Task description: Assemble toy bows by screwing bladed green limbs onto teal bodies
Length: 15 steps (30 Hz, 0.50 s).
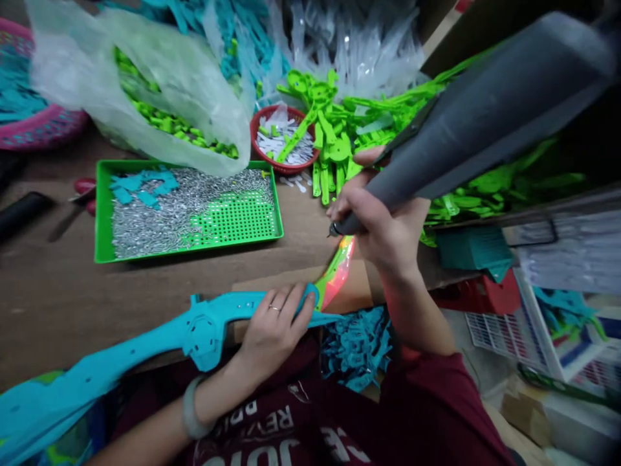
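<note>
My right hand point(388, 226) grips a dark grey electric screwdriver point(466, 123), its tip pointing down and left. Just below that tip, a green plastic piece point(337, 272) catches a reddish glow. It sticks out of the end of a long blue plastic toy gun point(206, 323), which runs along the table's front edge to the lower left. Over the gun's right end lies my left hand point(279, 323), fingers bent round it and pressing down. The screwdriver tip stands apart from the blue body.
A green tray point(189, 249) holds many small screws and a few blue parts. Behind it are a bag of green pieces point(169, 123) and a red basket point(257, 142) of white parts. Green parts point(334, 142) pile up at right; bagged blue parts point(359, 346) sit below the edge.
</note>
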Each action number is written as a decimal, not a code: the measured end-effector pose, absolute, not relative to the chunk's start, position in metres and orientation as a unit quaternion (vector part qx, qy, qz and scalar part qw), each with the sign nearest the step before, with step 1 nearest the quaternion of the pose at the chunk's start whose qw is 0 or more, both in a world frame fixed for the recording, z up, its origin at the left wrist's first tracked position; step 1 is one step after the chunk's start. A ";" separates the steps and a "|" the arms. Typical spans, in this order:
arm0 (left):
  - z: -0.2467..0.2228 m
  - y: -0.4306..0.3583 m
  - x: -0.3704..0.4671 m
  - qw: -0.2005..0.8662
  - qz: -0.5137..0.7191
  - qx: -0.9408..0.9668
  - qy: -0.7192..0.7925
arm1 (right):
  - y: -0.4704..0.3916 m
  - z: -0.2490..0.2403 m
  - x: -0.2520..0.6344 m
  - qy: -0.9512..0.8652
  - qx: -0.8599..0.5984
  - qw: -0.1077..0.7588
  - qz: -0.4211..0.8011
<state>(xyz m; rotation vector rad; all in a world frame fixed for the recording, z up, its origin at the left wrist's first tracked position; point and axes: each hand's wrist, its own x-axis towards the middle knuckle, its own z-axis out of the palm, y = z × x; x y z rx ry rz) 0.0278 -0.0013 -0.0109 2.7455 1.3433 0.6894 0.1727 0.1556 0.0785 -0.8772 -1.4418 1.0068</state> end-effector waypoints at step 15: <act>0.004 0.002 0.026 0.086 0.165 0.842 0.507 | 0.196 0.058 0.098 -0.635 -0.316 0.539 0.454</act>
